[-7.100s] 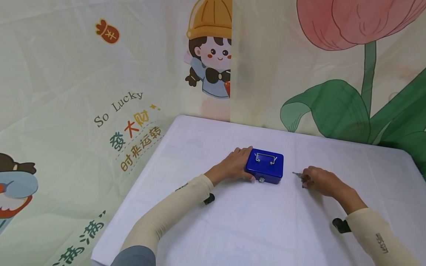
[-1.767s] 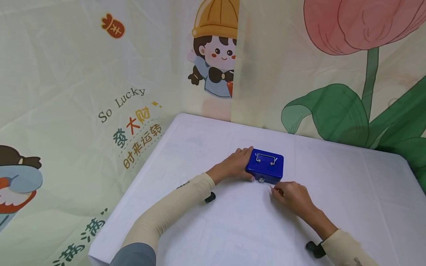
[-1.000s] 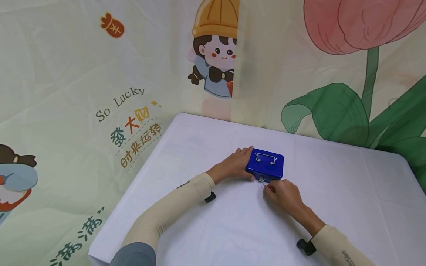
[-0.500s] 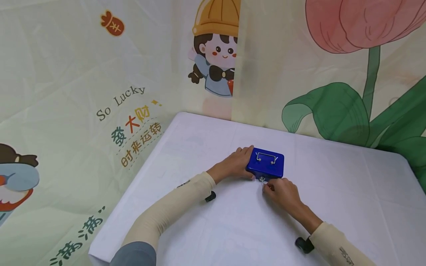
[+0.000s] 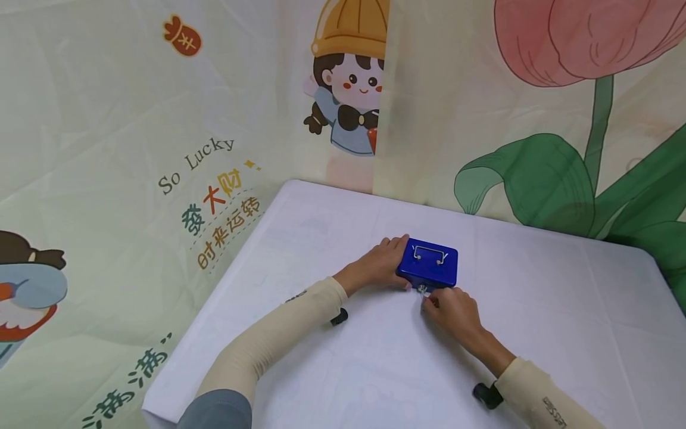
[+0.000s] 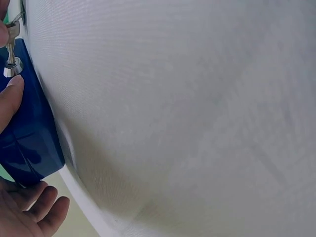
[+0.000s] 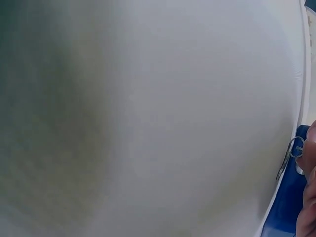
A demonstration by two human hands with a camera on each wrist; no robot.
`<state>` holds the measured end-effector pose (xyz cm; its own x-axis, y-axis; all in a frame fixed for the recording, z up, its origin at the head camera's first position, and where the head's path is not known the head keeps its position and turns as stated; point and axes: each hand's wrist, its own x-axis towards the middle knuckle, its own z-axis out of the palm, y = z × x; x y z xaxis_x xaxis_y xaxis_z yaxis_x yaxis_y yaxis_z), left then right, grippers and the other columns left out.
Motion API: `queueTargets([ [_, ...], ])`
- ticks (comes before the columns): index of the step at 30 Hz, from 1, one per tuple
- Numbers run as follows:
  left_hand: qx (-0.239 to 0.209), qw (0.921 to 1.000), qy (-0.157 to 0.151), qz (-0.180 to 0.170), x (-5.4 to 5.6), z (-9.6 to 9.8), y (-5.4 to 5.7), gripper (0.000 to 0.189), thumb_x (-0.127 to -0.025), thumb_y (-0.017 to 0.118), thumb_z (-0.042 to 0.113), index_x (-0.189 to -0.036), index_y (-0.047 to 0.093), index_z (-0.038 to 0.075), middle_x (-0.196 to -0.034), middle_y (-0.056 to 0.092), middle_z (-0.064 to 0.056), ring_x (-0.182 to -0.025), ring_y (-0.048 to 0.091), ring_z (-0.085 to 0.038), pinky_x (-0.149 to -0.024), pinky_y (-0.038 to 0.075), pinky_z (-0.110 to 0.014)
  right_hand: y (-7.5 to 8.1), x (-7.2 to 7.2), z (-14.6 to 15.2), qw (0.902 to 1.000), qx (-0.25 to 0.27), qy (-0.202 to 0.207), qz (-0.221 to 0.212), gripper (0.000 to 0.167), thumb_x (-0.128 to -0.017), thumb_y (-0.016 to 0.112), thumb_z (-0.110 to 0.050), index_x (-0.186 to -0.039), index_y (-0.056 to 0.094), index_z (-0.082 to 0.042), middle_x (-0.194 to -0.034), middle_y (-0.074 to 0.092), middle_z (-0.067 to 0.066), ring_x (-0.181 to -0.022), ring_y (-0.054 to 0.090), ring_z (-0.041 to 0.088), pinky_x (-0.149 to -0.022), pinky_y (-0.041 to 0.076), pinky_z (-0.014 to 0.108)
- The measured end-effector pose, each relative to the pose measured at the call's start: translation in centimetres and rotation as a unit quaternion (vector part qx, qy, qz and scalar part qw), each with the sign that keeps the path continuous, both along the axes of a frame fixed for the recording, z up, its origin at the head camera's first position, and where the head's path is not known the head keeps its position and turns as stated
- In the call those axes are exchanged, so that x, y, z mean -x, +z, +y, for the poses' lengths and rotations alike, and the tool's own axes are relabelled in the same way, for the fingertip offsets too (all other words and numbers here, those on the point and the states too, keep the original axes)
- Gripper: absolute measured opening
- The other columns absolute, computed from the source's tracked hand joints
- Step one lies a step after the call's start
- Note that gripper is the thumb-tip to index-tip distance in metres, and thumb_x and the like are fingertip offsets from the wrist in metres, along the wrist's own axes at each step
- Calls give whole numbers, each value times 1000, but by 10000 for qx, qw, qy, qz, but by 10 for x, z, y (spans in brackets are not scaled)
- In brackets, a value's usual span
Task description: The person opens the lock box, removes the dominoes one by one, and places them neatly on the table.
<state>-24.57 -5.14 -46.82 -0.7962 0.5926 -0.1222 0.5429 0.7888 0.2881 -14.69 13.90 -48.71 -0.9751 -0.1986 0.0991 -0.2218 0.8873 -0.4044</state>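
Note:
A small blue cash box (image 5: pixel 426 272) with a wire handle (image 5: pixel 429 248) on its lid stands closed on the white-covered table. My left hand (image 5: pixel 377 263) holds its left end; in the left wrist view the thumb (image 6: pixel 12 101) lies on the front face beside the round lock (image 6: pixel 13 68), the other fingers round the end. A key (image 6: pixel 12 35) sits in the lock, pinched by my right hand (image 5: pixel 455 310) at the box's front. In the right wrist view a ring (image 7: pixel 290 146) hangs by the fingers with another key (image 7: pixel 282 169) on it.
White cloth covers the table (image 5: pixel 348 369). Behind it and on the left hang printed backdrops (image 5: pixel 418 119) that meet the far and left edges. A black wrist camera (image 5: pixel 486 395) juts below the right sleeve, another (image 5: pixel 339 317) below the left.
From out to the right of the box, my right hand has brought the key leftward to the front lock and into it. In the last half second it barely moves. The left hand stays on the box.

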Motion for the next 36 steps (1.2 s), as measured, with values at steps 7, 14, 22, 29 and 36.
queueTargets([
  [7,45,10000,14,56,0,0,-1,120,-79,80,56,-161,8,4,-160,34,-14,-140,38,-28,-118,33,-43,1,-1,-3,9999,-96,-63,2,15,-87,75,-14,-84,78,0,-58,60,0,-53,48,13,-52,42,27],
  [14,5,10000,-6,55,-1,-1,1,119,-80,80,54,-160,8,3,-159,34,-15,-139,38,-29,-118,34,-44,6,-1,-9,9994,-303,-57,147,16,-87,74,-15,-75,75,-3,-52,49,-3,-50,45,13,-50,36,27],
  [22,-17,10000,4,29,-2,-1,0,119,-80,79,55,-160,9,3,-160,34,-15,-140,38,-29,-118,33,-44,4,-5,-13,9965,-525,-46,650,28,-89,72,-13,-63,61,-10,-49,39,-4,-46,40,12,-46,32,26],
  [29,-13,10000,18,10,-2,-1,-1,118,-81,79,55,-161,8,4,-160,34,-15,-140,38,-29,-118,33,-44,3,-6,-14,9959,-558,-50,716,27,-89,72,-14,-65,63,-8,-49,38,-3,-45,39,13,-45,31,26],
  [36,6,10000,-13,94,-2,-1,-2,119,-81,78,56,-161,8,3,-160,34,-15,-139,38,-30,-117,34,-44,2,-5,-13,9959,-533,-4,734,22,-88,74,-15,-70,68,-5,-50,42,-2,-46,42,14,-46,33,27],
])
